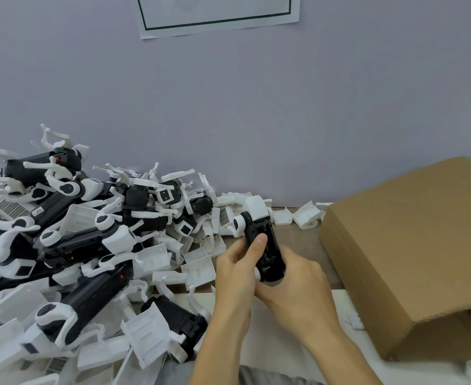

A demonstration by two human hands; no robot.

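**A:** Hands, what are they doing?

**B:** Both are gripping one black-and-white unit [274, 255]. The left hand [237, 262] is curling round its left side, with the thumb [259, 241] lying flat along the black body. The right hand [298, 276] is wrapping the lower end from the right. Its fingertips are sitting behind the unit, so he can't tell how they're lying.

**A:** Where's the unit sitting?

**B:** It's being held above the table [298, 237], tilted, with the top leaning away and left. The white cap [256, 208] is pointing toward the wall [228, 107], and a round white hinge piece [238, 225] is sticking out on the left near the top.

**A:** What's lying around it?

**B:** A pile of like units [76, 245] is filling the left side, black bodies and white arms tangled, and reaching close to the left hand. Loose white shells [306, 215] are lying along the wall just behind the held unit. A cardboard box [409, 245] is standing to the right, near the right hand but apart from it.

**A:** And on the wall?

**B:** A paper sheet [217, 12] with a dark border is hanging at the top, partly cut off. Its print is too blurred to read.
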